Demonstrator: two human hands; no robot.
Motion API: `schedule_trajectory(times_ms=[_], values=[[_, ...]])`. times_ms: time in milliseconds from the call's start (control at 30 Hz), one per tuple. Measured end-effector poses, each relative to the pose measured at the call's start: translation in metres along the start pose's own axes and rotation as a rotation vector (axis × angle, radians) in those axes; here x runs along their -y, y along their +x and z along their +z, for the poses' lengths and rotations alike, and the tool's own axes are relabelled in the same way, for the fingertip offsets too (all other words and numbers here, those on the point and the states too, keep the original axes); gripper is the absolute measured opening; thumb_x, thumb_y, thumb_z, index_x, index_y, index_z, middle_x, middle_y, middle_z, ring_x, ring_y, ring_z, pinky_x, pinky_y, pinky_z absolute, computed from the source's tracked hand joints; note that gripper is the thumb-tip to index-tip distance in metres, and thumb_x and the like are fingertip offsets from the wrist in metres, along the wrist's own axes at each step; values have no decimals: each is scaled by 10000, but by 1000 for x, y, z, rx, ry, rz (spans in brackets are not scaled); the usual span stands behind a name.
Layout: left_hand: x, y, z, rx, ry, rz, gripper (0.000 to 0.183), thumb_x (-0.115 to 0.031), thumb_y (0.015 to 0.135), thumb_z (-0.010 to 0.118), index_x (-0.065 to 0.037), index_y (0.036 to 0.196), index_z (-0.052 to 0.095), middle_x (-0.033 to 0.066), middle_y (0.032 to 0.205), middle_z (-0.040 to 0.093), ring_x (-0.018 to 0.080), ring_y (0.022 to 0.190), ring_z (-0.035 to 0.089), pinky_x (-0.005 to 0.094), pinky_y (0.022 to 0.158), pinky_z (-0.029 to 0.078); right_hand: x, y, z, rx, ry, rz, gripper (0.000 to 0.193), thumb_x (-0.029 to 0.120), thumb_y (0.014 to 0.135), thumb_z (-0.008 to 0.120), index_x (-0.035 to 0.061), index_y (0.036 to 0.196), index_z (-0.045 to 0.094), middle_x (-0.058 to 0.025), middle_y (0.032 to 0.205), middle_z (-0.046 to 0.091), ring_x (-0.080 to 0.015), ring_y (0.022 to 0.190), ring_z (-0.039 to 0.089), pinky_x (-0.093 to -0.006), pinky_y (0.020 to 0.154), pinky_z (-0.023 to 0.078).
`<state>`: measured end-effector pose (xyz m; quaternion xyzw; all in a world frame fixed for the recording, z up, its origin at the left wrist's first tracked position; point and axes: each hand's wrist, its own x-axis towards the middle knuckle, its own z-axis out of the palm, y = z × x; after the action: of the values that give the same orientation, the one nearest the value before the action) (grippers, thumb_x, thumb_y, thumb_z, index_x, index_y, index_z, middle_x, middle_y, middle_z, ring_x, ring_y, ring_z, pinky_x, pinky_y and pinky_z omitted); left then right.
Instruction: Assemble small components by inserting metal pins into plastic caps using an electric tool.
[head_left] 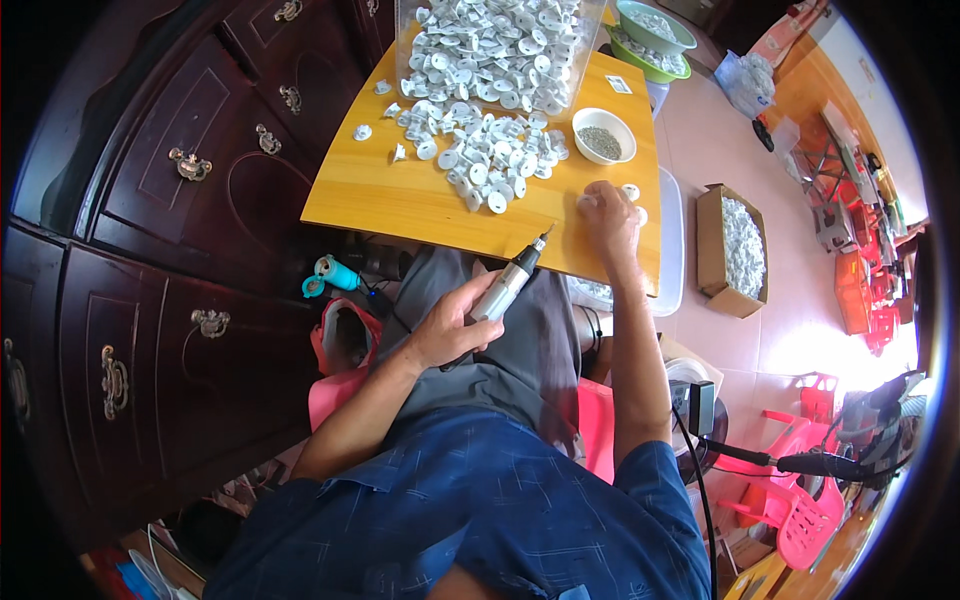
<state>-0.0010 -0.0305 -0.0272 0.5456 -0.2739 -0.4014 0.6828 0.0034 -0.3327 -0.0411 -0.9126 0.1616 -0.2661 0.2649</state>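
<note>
My left hand [452, 328] is wrapped round a grey and black electric screwdriver [503, 288], held over my lap at the table's near edge. Its bit slants up to the right, touching no part. At the table's right side my right hand [611, 218] has its fingers pinched together just above the wood; a whitish bit shows at the fingertips, too small to make out. Beside that hand lie two white plastic discs [631, 191]. A loose heap of white disc-shaped plastic parts [485, 155] spreads across the middle, and a white bowl [606, 159] holds small grey metal pieces.
Behind the heap stands a clear bin [582, 60] full of similar parts on the wooden table [400, 210]. Dark cabinets [190, 240] line the left. On the floor to the right sit a cardboard box [712, 255] of white parts and pink plastic chairs [812, 520].
</note>
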Motion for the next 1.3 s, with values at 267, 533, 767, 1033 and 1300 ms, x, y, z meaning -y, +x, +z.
schedule_trajectory(times_ms=[267, 533, 767, 1033, 1300], values=[[-4, 6, 6, -122, 101, -30, 645, -114, 882, 668, -24, 1468, 413, 39, 958, 602, 65, 637, 543, 236, 551, 478, 22, -24, 13, 89, 762, 373, 169, 72, 894, 693, 53, 1056, 651, -9, 914, 650, -66, 807, 611, -215, 681, 486], [-9, 15, 11, -140, 183, -50, 644, -148, 884, 699, -10, 1451, 427, 39, 903, 611, 76, 617, 546, 249, 548, 471, 36, -32, 11, 145, 959, 459, 225, 33, 916, 650, 4, 1139, 636, -25, 961, 668, -56, 831, 622, -203, 712, 496], [-8, 18, 16, -147, 239, -58, 647, -155, 902, 679, -10, 1469, 404, 40, 919, 606, 69, 619, 543, 234, 547, 467, 35, -33, 15, 126, 942, 430, 287, 24, 917, 659, -37, 1196, 635, -46, 1001, 691, -83, 854, 648, -221, 769, 527], [-13, 21, 16, -166, 234, -51, 634, -162, 885, 708, 7, 1434, 439, 69, 908, 635, 88, 603, 570, 261, 541, 483, 40, -34, 13, 131, 919, 460, 279, 20, 909, 670, -34, 1182, 649, -49, 971, 708, -82, 857, 657, -216, 775, 530], [-10, 21, 13, -160, 232, -42, 634, -146, 881, 704, 4, 1437, 439, 67, 909, 636, 87, 596, 568, 260, 538, 484, 42, -35, 15, 132, 903, 466, 262, 18, 907, 669, -23, 1165, 663, -35, 927, 709, -72, 822, 649, -204, 750, 515]])
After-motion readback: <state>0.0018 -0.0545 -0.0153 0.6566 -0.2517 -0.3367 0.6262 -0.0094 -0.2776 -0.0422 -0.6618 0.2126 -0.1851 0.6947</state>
